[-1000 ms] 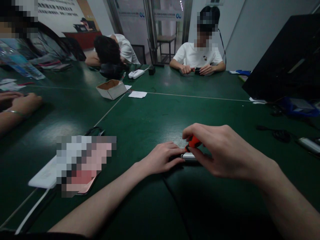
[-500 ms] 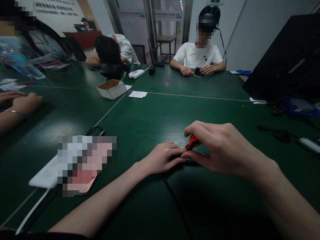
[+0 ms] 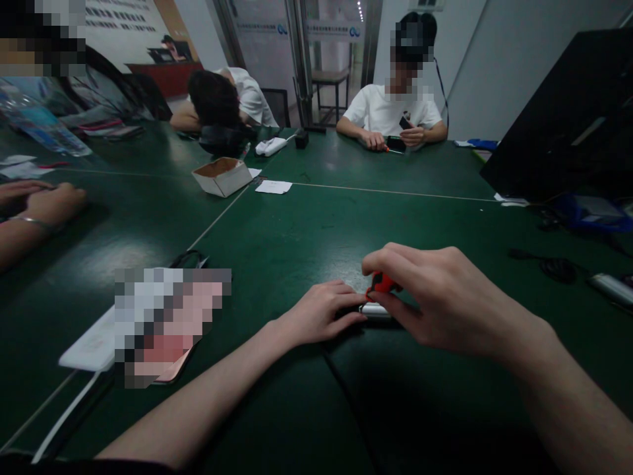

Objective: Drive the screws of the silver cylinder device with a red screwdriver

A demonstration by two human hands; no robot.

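Note:
My right hand (image 3: pixel 420 290) is closed around the red and black handle of a screwdriver (image 3: pixel 384 282), held at a tilt. Just below it, a silver bar-shaped object (image 3: pixel 376 311) lies on the green table (image 3: pixel 306 231). My left hand (image 3: pixel 329 310) rests beside the silver object, its fingers pressed on the left end, where a dark part is mostly covered. The screwdriver's tip is hidden near my left fingertips. From under my left hand a black cable (image 3: pixel 341 382) runs toward me.
On the left lie a white power strip (image 3: pixel 86 346) and a pink phone (image 3: pixel 173 356). An open cardboard box (image 3: pixel 222 178) and paper (image 3: pixel 273 187) stand farther off. A dark monitor (image 3: pixel 568 112) is at right. Other people sit around, one holding a tool.
My right thumb has lifted and shifted right, and the screwdriver handle has tilted over more. The silver object now shows beneath. My left hand has stayed put.

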